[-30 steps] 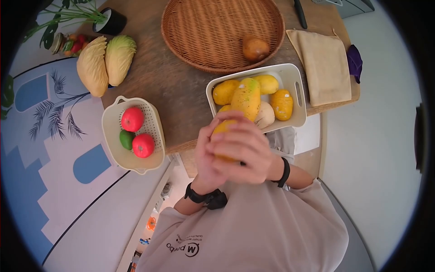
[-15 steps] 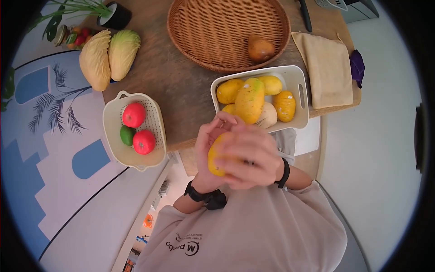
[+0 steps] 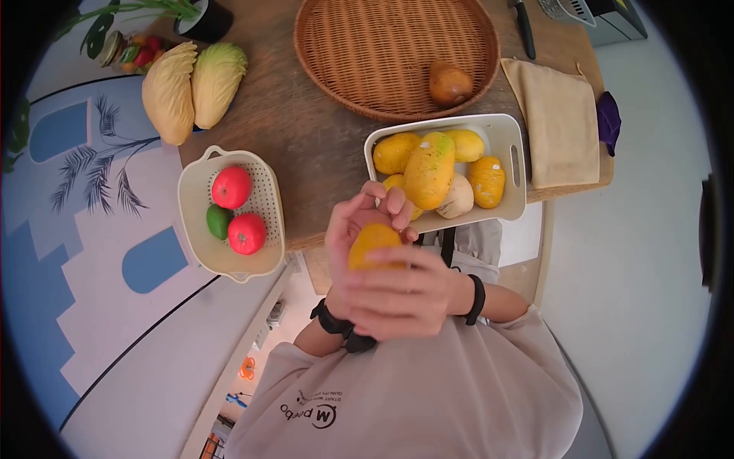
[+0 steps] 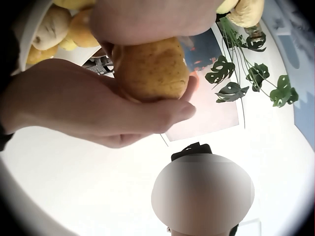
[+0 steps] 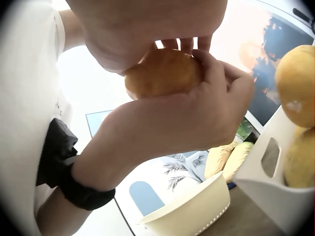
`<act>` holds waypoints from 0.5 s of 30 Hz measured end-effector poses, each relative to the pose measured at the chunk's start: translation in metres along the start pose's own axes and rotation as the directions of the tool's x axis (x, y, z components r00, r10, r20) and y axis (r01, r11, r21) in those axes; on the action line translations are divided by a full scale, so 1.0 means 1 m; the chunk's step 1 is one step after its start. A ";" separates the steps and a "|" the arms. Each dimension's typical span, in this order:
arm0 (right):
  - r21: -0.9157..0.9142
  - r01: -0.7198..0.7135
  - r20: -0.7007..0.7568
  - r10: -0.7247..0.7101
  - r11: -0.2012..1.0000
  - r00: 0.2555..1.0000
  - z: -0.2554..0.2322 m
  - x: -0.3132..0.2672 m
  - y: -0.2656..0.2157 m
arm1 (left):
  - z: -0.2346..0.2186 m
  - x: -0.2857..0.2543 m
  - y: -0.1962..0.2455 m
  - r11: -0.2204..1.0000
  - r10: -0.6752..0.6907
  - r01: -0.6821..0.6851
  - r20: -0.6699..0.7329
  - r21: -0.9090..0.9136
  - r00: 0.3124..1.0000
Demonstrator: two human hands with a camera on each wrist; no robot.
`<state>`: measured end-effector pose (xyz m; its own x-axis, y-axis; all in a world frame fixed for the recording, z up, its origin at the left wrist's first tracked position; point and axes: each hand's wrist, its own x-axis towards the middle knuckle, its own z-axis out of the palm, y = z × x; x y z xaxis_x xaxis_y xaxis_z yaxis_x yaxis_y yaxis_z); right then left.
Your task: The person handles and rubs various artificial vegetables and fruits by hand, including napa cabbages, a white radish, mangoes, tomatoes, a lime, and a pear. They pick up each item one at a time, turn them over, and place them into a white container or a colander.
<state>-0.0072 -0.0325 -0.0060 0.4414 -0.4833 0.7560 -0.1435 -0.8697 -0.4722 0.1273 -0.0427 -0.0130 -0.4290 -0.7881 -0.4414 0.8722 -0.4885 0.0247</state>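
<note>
In front of the shirt, my left hand holds a yellow mango, its fingers curled around the far side. The right hand lies over the near part of the fruit with its fingers fairly straight and blurred by motion. Brown specks dot the mango's skin in the left wrist view, where it sits between the two palms. Just beyond the hands stands a white box with several yellow fruits, a large green-tinged one on top and a pale squash beside it.
A cream colander at left contains two red tomatoes and a green fruit. Behind are a round wicker tray with a brown fruit, cabbages, a folded cloth and a dark-handled knife.
My right hand has slid over the mango toward the body, uncovering more of its far end. The left hand keeps its hold, fingers now showing more. The head view has shifted slightly.
</note>
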 end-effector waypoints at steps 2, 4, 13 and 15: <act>0.046 0.159 0.101 -0.163 0.986 0.981 -0.005 -0.005 -0.002 | -0.002 -0.001 0.001 0.991 -0.047 0.060 0.109 -0.123 0.993; 0.021 -0.057 -0.016 0.058 0.998 0.998 -0.011 -0.004 0.002 | 0.003 -0.006 -0.003 0.999 -0.004 0.006 0.061 -0.035 0.998; -0.018 -0.052 0.005 0.052 0.998 0.999 -0.010 0.001 0.010 | 0.002 -0.006 -0.001 0.999 -0.003 0.007 0.081 -0.046 0.997; -0.042 -0.311 -0.086 0.307 0.949 0.948 -0.014 0.012 0.009 | 0.002 -0.007 -0.004 1.000 0.023 -0.022 0.066 -0.021 0.998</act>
<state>-0.0156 -0.0473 0.0047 0.2979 -0.7337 0.6107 -0.3107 -0.6794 -0.6647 0.1262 -0.0359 -0.0086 -0.4233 -0.8224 -0.3802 0.8861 -0.4633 0.0157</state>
